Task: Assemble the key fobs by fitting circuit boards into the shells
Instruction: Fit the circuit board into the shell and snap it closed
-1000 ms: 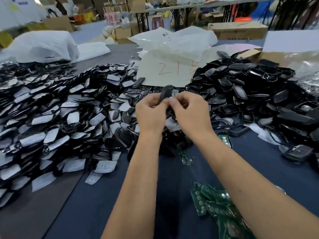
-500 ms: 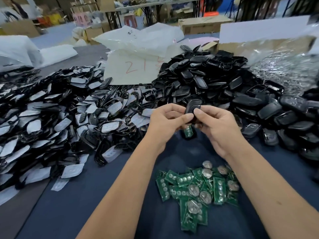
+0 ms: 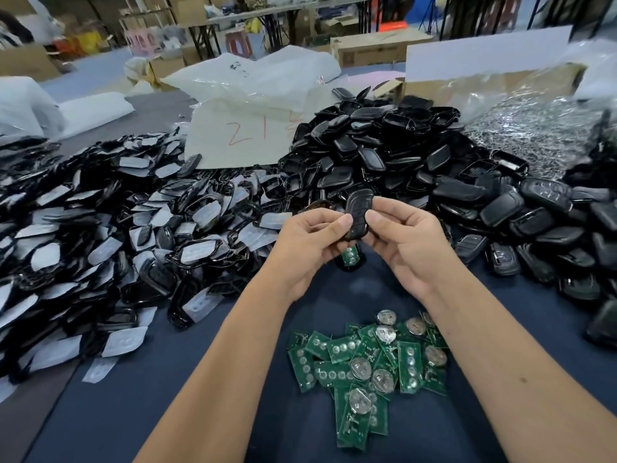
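Both hands hold one black plastic key fob shell [image 3: 358, 213] raised above the dark blue worktop [image 3: 200, 379]: the left hand [image 3: 309, 243] pinches its left edge with the thumb on the face, and the right hand [image 3: 405, 240] pinches the right edge the same way. This looks like the closing step, with the two halves being squeezed together; whether a board already sits inside cannot be told. Just below the shell, between the wrists, another open shell with a green board [image 3: 350, 257] lies on the worktop. The next move probably calls for firm, even pressure round the seam, then laying the fob aside. Nearer the person than the shell lies the loose heap of green circuit boards with round silver coin cells [image 3: 367, 365]. Left of the shell spreads a pile of black frames with grey rubber pads [image 3: 117, 235]; right of it and beyond it rises a mound of black shells [image 3: 417, 168], so clear space for finished fobs is tight.
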A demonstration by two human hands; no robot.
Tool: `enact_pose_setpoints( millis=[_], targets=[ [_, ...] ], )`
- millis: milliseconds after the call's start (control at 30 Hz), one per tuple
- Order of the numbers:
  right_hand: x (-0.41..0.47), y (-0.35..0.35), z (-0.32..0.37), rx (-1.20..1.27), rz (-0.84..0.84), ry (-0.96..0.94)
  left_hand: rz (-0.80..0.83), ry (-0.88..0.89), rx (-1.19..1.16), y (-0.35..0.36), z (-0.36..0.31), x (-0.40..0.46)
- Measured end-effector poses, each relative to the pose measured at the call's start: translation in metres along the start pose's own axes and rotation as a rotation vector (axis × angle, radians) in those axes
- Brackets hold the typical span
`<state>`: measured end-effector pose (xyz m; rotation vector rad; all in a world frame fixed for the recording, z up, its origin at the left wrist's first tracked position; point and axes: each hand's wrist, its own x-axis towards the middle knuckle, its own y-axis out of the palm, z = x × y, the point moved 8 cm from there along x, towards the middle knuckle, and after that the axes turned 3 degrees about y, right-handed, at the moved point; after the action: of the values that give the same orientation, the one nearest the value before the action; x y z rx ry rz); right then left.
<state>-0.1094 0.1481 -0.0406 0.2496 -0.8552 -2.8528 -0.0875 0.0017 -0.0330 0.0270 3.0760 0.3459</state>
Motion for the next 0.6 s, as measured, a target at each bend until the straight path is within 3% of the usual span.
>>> enact_pose_setpoints(
  millis=[600],
  targets=[
    [0.0002, 0.0022, 0.0003, 0.114, 0.033, -0.006, -0.027, 0.040, 0.071, 0.0028, -0.0009, 0.0024]
  ],
)
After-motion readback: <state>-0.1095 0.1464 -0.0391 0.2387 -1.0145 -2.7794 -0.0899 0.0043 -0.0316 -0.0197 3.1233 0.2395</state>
